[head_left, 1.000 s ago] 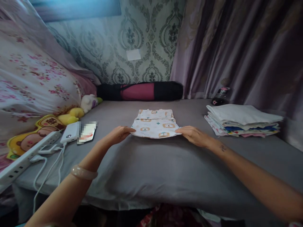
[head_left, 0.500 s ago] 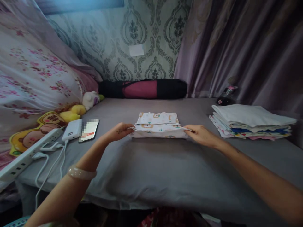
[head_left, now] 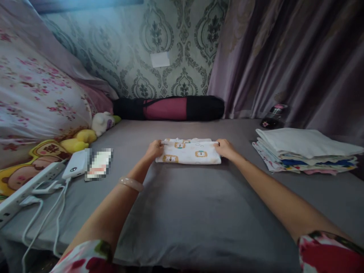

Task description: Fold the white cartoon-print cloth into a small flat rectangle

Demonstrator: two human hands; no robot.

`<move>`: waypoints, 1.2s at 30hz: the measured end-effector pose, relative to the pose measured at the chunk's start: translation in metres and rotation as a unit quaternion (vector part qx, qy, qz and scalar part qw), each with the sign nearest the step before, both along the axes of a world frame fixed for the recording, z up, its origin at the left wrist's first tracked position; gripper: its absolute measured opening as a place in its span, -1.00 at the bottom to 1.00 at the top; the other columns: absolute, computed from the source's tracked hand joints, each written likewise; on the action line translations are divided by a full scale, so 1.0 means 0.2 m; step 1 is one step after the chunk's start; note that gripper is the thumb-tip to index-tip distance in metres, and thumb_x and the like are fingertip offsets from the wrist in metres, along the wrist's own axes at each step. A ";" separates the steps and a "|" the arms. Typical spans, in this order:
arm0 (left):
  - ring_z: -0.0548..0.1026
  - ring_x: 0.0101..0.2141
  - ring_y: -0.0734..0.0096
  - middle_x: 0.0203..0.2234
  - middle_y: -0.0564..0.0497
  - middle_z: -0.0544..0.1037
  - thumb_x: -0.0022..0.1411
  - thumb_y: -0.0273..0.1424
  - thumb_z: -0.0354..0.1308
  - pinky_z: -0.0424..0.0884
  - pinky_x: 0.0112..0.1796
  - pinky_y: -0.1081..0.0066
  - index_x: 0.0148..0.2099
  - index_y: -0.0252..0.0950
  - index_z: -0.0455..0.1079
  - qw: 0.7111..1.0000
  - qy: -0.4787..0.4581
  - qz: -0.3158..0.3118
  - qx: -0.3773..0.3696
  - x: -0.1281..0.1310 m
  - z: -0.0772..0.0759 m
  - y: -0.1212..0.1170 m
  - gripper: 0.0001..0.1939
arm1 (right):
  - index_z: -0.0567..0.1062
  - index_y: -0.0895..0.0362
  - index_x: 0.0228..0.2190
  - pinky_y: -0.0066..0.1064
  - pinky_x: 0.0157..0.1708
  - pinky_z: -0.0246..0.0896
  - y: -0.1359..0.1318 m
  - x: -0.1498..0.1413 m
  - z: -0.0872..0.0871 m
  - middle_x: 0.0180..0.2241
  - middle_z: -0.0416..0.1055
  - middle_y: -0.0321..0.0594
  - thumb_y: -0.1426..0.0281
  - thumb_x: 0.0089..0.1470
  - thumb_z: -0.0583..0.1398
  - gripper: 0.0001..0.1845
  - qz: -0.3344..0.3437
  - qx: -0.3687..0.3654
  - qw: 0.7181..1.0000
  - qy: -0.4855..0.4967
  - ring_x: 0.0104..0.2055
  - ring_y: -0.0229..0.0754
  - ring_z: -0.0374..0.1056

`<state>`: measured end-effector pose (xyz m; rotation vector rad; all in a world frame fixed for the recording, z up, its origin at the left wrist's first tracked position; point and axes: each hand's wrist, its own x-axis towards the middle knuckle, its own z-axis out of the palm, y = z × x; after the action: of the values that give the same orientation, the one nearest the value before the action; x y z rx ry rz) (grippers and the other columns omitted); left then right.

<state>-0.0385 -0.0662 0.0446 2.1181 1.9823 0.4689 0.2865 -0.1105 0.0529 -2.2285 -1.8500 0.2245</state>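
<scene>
A white cloth garment with a lion-like print (head_left: 187,152) lies folded into a narrow rectangle on the grey sheet (head_left: 182,212). My left hand (head_left: 155,149) pinches its far left corner, fingers closed on the fabric. At the far right corner my right hand (head_left: 224,148) grips the same folded edge. The upper layer lies over the rest, with a bit of collar-like edge showing behind it. A pale bangle (head_left: 131,183) is on my left wrist.
To the right stands a stack of folded clothes (head_left: 307,151), with a dark bottle (head_left: 274,116) behind it. A black and maroon rolled bag (head_left: 167,108) lies along the wall. On the left are a power strip (head_left: 34,191), a power bank (head_left: 75,165), a phone (head_left: 99,163) and plush toys (head_left: 78,140).
Both hands have carried the garment's near edge away from me, folding it over the far part. The printed outer side now faces up, and the view has shifted slightly.
</scene>
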 end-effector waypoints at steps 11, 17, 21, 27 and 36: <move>0.52 -0.07 0.06 -0.07 -0.30 0.50 0.33 -0.51 -0.14 0.38 -0.17 0.25 0.06 -0.32 0.26 0.997 0.032 0.065 0.017 0.16 -0.04 0.04 -0.70 | 0.32 0.27 0.06 -0.18 -0.06 0.29 0.11 -0.11 -0.08 -0.03 0.44 0.20 0.39 0.35 -0.11 -0.62 -0.075 0.042 0.996 0.036 0.00 0.09 0.42; 0.53 -0.09 0.04 -0.04 -0.33 0.47 0.37 -0.51 -0.20 0.38 -0.17 0.24 0.08 -0.31 0.23 0.997 0.038 0.066 0.019 0.16 -0.09 0.07 -0.69 | 0.29 0.28 0.05 -0.14 -0.06 0.28 0.13 -0.10 -0.13 -0.07 0.45 0.20 0.38 0.36 -0.15 -0.61 -0.064 0.041 0.997 0.012 0.00 0.13 0.42; 0.53 -0.07 -0.02 -0.03 -0.35 0.47 0.36 -0.49 -0.14 0.38 -0.15 0.20 0.12 -0.31 0.22 0.997 0.033 0.070 0.010 0.16 -0.11 0.08 -0.67 | 0.30 0.27 0.05 -0.15 -0.05 0.27 0.14 -0.10 -0.14 -0.08 0.46 0.20 0.35 0.36 -0.14 -0.60 -0.074 0.032 0.997 0.017 0.00 0.11 0.42; 0.52 -0.05 -0.06 -0.08 -0.36 0.52 0.34 -0.45 -0.13 0.40 -0.13 0.14 0.09 -0.34 0.28 0.995 0.044 0.090 0.007 0.15 -0.15 0.11 -0.67 | 0.36 0.28 0.02 -0.17 -0.05 0.27 0.14 -0.10 -0.12 -0.08 0.46 0.22 0.30 0.36 -0.12 -0.57 -0.102 0.017 0.994 0.033 0.00 0.11 0.42; 0.55 -0.10 -0.02 -0.15 -0.34 0.57 0.37 -0.38 -0.14 0.41 -0.16 0.15 0.02 -0.32 0.36 0.993 0.022 0.114 0.009 0.15 -0.17 0.16 -0.68 | 0.44 0.23 -0.01 -0.15 -0.11 0.29 0.18 -0.08 -0.13 -0.08 0.47 0.17 0.22 0.36 -0.12 -0.52 -0.113 0.004 0.993 0.037 -0.02 0.14 0.42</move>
<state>-0.0091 -0.0336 0.0100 1.9364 2.2649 0.4833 0.2711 -0.0750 0.0266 -2.3653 -1.5411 0.2539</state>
